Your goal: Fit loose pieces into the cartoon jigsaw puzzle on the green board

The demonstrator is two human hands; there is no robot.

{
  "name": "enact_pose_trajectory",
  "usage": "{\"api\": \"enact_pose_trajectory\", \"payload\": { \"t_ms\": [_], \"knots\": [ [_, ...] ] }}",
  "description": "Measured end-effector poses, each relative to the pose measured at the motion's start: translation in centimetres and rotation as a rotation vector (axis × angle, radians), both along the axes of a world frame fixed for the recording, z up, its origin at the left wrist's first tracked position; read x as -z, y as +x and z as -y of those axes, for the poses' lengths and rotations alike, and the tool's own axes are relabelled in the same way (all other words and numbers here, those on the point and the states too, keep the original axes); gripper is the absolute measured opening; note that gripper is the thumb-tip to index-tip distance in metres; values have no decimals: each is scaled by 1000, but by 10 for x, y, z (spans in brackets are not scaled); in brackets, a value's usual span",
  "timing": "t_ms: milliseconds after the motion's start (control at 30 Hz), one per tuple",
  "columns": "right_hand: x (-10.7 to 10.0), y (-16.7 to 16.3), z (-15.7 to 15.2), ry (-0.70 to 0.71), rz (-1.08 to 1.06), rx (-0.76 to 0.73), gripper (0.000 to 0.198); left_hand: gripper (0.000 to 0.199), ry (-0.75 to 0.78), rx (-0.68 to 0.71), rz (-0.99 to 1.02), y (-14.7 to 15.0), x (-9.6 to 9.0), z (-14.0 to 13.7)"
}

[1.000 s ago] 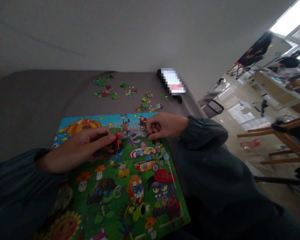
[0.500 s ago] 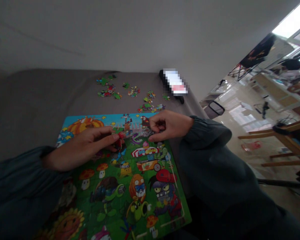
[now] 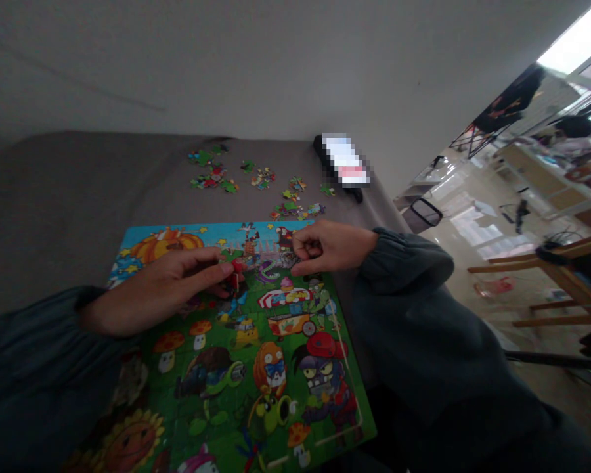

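Note:
A colourful cartoon jigsaw puzzle (image 3: 270,315) lies in its tray before me, with mushrooms, sunflowers and a pumpkin printed on it. Over its upper middle, my left hand (image 3: 172,279) pinches a red and green puzzle piece (image 3: 236,268) between thumb and fingers. My right hand (image 3: 328,246) is at the upper right edge of the puzzle, fingers curled and thumb extended over the picture. Whatever its fingertips may hold is hidden. Loose puzzle pieces (image 3: 262,179) are scattered beyond the top edge, apart from both hands.
The grey cloth-covered surface (image 3: 142,187) meets a pale wall at the back. A phone with a blurred screen (image 3: 345,159) leans on a dark stand behind my right hand. To the right, below the surface's edge, a wooden chair (image 3: 566,279) stands on a shiny floor.
Both hands keep nearly the same pose and place, the left still pinching the puzzle piece. The whole view has shifted very slightly.

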State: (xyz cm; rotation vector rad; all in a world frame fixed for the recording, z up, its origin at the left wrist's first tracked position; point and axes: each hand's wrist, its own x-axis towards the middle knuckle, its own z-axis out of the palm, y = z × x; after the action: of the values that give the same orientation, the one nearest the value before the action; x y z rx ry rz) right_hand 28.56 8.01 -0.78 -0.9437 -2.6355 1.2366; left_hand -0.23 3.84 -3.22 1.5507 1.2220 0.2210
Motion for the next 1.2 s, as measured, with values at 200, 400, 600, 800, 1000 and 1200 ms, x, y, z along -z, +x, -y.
{"api": "enact_pose_trajectory", "payload": {
  "t_ms": [200, 400, 600, 800, 1000, 1200],
  "knots": [
    [2, -2, 0, 108, 26, -17, 34, 45, -18, -7, 16, 1, -5, 1],
    [1, -14, 7, 127, -365, 274, 28, 37, -67, -10, 179, 7, -7, 5],
    [15, -43, 26, -170, -422, 259, 28, 30, -28, 113, 289, 14, -5, 11],
    [23, -50, 32, -198, -461, 235, 19, 29, 49, 235, 214, 13, -9, 13],
    [12, -47, 34, -185, -426, 138, 30, 29, -17, 167, 261, 6, -8, 4],
    [13, -47, 34, -209, -425, 187, 12, 49, -32, 62, 206, -1, -10, 0]
  ]
}}
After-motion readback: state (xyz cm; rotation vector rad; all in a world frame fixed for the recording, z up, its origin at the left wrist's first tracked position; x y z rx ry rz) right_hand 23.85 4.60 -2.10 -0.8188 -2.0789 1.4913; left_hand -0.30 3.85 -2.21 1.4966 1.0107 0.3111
